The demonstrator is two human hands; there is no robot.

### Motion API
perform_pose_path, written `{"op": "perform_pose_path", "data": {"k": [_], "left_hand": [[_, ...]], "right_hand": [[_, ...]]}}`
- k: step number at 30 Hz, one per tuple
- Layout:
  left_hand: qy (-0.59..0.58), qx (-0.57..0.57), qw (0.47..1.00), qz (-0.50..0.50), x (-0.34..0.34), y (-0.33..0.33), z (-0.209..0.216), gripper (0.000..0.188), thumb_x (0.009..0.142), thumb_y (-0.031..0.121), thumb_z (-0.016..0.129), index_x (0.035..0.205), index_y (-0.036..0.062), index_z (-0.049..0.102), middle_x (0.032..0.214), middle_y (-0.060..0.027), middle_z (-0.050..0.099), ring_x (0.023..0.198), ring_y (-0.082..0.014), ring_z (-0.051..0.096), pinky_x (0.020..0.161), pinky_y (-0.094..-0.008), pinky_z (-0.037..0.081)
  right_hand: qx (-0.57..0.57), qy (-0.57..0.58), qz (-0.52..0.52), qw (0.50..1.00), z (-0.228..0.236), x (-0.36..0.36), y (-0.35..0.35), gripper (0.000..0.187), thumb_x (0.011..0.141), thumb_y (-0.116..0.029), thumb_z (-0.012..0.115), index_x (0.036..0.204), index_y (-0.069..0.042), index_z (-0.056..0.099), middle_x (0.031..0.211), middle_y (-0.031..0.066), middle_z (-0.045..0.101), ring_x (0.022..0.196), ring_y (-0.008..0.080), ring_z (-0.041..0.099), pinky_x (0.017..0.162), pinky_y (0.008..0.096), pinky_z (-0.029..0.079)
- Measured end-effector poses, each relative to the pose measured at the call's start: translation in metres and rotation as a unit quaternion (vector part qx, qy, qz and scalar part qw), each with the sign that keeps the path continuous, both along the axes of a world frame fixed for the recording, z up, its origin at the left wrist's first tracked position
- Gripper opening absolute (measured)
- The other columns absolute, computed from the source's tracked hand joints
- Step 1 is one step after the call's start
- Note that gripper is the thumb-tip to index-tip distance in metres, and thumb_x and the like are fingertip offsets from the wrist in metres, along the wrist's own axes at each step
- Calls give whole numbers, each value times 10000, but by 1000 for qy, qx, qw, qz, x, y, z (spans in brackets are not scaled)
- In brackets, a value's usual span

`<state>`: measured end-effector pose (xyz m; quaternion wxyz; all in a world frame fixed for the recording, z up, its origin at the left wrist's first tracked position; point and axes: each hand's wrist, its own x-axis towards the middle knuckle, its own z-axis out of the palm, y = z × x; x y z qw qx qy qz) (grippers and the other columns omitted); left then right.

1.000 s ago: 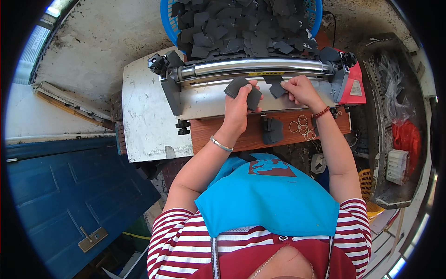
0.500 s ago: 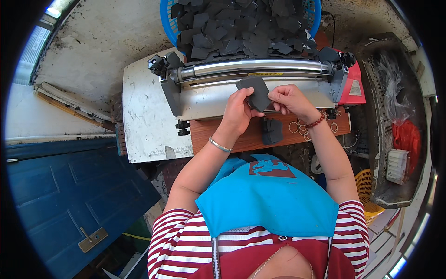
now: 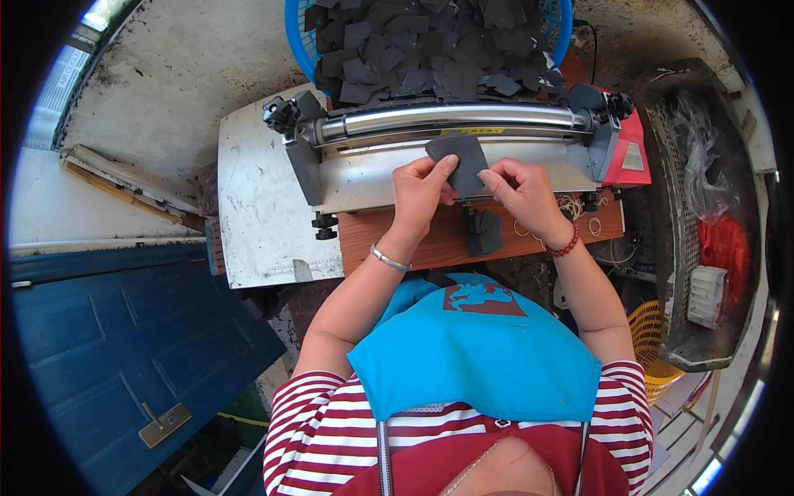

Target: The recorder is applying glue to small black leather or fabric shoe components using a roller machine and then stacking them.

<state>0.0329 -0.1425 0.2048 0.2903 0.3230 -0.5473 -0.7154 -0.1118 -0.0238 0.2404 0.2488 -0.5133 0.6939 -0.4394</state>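
Observation:
My left hand (image 3: 423, 188) pinches a small stack of flat black pieces (image 3: 466, 163), thumb on top and fingers beneath. My right hand (image 3: 526, 197) has its thumb and fingers closed on the right edge of the same pieces. Both hands are just in front of the metal bed of a roller machine (image 3: 372, 174), below its shiny roller (image 3: 455, 118). A bundle of similar black pieces (image 3: 486, 235) lies on the brown wooden board (image 3: 380, 240) beneath my hands. Pale rubber bands (image 3: 571, 205) lie beside my right wrist, partly hidden by it.
Behind the roller stands a blue basket (image 3: 294, 37) heaped with black pieces (image 3: 430, 54). A white tabletop (image 3: 263, 190) extends left of the machine. At the right, a long dark trough (image 3: 674, 331) holds plastic bags; a yellow basket (image 3: 649, 339) sits below it. A blue door (image 3: 124, 347) is at lower left.
The black pieces have turned more upright. My right hand has shifted slightly right and down along their edge, and my left hand has moved a little with them.

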Motion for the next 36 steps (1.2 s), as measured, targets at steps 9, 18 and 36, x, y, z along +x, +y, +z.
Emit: {"op": "perform_pose_path", "data": {"k": [9,18,36], "left_hand": [[118,176,977,-25,5,-1,7,317,981,255,523,849,-5,646,726,-75,653,588,-127,623,500,-214,495],[47,-39,998,11,3,-1,-9,276,957,225,581,870,-22,668,706,-52,641,582,-110,610,468,-212,489],[51,52,997,21,3,2,-4,300,976,211,531,780,8,633,657,-17,597,554,-79,576,442,-192,454]], "right_hand": [[120,-215,-42,968,-12,-18,6,280,950,-275,586,860,-22,664,622,-4,599,473,27,490,432,174,370],[113,-332,-18,936,-11,-19,-1,287,949,-303,589,858,-38,651,620,-4,600,473,24,502,426,149,358],[170,-201,-118,958,-26,-59,-16,416,910,-366,623,710,-1,627,534,20,561,378,64,462,354,210,359]]}}
